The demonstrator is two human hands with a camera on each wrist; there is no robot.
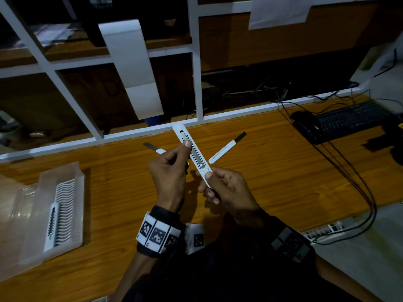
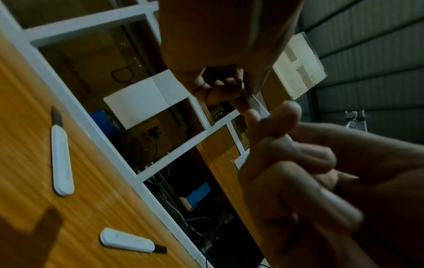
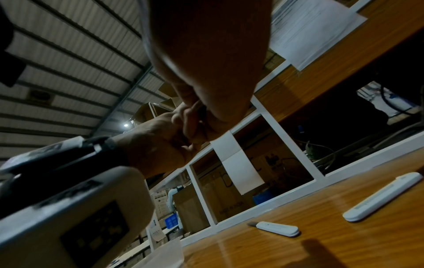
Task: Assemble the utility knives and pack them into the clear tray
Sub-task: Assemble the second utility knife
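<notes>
Wooden desk (image 1: 272, 171) backed by white shelving carries the work. Left hand (image 1: 169, 173) pinches the knife housing (image 1: 192, 149) mid-length; right hand (image 1: 226, 186) grips its near end, both curled round it, above the desk centre. Keep the slider aligned with the toothed slot and push straight, without twisting. Clear tray (image 1: 72, 214) sits near the left edge, holding one knife; two blade assemblies (image 1: 222, 152) lie toward the far edge.

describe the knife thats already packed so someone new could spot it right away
On the wooden desk, look to the left edge for the clear tray with its comb of slots. One white knife lies in a slot; the others lie loose on the desk or are held.
</notes>
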